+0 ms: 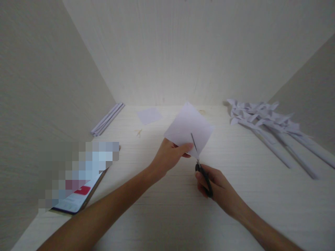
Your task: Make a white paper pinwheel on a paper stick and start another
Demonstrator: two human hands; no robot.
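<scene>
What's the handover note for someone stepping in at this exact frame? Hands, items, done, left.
Left hand: pinches the paper square at its lower edge, held above the desk.
Right hand: in the black-handled scissors, blades in the sheet from its lower corner.
Around: paper pinwheels on rolled sticks piled at right; rolled paper sticks at left rear; smaller paper piece at back; phone at left.
Done: cut started, short slit.
Left: rest of this cut; sheet otherwise whole.

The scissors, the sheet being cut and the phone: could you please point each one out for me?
scissors (203, 177), head view, on the black handle in the right hand.
sheet (187, 127), head view, on its middle.
phone (78, 200), head view, on its lit screen.
</scene>
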